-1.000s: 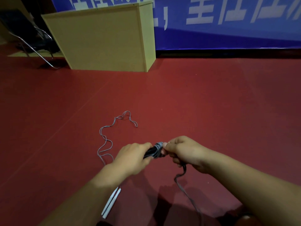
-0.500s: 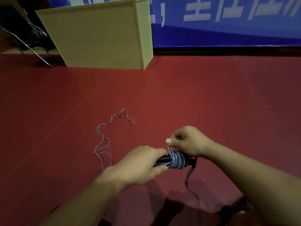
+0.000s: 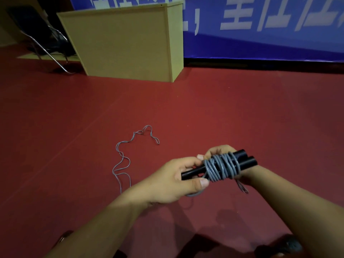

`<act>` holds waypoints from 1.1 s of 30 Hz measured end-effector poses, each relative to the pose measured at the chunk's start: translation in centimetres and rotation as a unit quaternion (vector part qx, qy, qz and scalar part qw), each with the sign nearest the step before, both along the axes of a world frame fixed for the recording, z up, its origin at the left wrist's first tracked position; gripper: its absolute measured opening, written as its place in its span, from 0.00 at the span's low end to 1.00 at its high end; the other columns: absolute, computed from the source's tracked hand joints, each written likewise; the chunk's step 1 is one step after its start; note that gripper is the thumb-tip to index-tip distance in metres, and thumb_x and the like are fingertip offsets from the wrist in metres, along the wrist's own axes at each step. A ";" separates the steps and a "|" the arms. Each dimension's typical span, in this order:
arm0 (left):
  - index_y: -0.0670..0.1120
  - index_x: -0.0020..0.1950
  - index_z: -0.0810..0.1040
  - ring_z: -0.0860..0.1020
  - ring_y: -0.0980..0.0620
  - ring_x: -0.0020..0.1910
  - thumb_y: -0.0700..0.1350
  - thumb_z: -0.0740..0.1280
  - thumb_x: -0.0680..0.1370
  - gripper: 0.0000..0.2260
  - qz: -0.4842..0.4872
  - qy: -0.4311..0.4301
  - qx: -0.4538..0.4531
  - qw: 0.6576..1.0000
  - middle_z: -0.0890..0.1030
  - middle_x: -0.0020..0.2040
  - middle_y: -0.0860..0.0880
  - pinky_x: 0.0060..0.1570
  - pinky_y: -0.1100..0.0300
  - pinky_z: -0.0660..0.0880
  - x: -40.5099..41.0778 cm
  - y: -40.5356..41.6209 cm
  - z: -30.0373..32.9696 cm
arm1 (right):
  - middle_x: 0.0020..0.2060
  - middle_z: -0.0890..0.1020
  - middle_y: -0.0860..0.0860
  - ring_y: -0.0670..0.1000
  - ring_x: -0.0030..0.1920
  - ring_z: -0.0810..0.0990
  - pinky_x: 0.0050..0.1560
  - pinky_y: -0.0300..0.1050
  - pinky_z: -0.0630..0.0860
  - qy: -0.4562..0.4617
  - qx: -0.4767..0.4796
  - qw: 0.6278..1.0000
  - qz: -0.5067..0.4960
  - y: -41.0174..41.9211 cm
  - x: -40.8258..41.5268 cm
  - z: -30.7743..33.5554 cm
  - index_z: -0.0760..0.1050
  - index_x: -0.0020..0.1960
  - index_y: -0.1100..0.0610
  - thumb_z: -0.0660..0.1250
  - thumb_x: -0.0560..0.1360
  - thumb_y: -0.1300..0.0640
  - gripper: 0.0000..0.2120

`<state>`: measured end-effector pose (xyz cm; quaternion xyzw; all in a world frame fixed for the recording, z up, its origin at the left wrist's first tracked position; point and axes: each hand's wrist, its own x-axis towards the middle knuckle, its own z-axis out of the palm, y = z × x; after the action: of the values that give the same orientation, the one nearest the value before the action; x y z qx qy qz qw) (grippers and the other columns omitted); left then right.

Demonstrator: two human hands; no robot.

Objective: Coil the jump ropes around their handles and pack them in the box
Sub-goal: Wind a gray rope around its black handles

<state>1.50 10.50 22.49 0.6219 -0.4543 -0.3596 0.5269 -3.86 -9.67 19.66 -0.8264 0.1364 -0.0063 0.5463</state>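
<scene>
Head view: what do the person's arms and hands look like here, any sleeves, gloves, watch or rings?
Both forearms are bare for as far as the frame shows them; no sleeve edge appears. The left hand and right hand wear no gloves, and no watch, ring or wristband shows. Fingernails are short and plain.

Two bare forearms reach in from the lower edge and meet near the middle, above the floor. The left hand [image 3: 178, 180] has its back to the camera, fingers curled and thumb pressed forward, gripping one end of the handles [image 3: 245, 160]. The right hand [image 3: 221, 152] sits mostly hidden behind the bundle, its fingers curling over the top of the wound rope [image 3: 220, 167], with the wrist bent below.
</scene>
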 end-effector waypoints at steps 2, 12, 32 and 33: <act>0.45 0.50 0.75 0.71 0.64 0.35 0.39 0.69 0.77 0.04 0.041 0.004 -0.006 0.999 0.75 0.36 0.60 0.38 0.70 0.68 0.2 -0.1 -0.2 | 0.27 0.75 0.48 0.46 0.34 0.70 0.34 0.39 0.70 -0.019 0.049 0.999 -0.004 0.5 0.1 0.5 0.73 0.31 0.58 0.62 0.73 0.68 0.13; 0.45 0.45 0.76 0.67 0.59 0.30 0.45 0.71 0.77 0.06 0.299 -0.095 0.041 0.949 0.72 0.32 0.55 0.32 0.62 0.65 1.9 -0.4 -1.4 | 0.27 0.80 0.53 0.50 0.23 0.73 0.22 0.38 0.68 0.052 -0.078 0.995 0.028 2.4 -0.1 -0.6 0.72 0.38 0.58 0.62 0.79 0.47 0.17; 0.47 0.37 0.74 0.69 0.54 0.28 0.47 0.75 0.73 0.11 0.471 -0.106 0.141 0.864 0.74 0.28 0.53 0.30 0.59 0.64 7.3 1.8 -4.1 | 0.28 0.75 0.46 0.40 0.27 0.70 0.29 0.32 0.66 0.031 -0.216 0.976 0.027 3.4 -0.8 0.5 0.77 0.40 0.54 0.69 0.74 0.44 0.14; 0.46 0.37 0.75 0.69 0.53 0.27 0.47 0.76 0.72 0.11 0.473 -0.110 0.150 0.861 0.74 0.28 0.53 0.30 0.59 0.64 7.5 2.0 -4.3 | 0.27 0.74 0.46 0.41 0.27 0.69 0.28 0.32 0.66 0.031 -0.215 0.976 0.033 3.5 -0.9 0.7 0.77 0.39 0.55 0.69 0.74 0.43 0.15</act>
<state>8.97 12.53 18.21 0.8692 -0.1013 -0.0605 0.4802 -4.80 -6.17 20.36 -0.9285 0.1214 0.0078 0.3510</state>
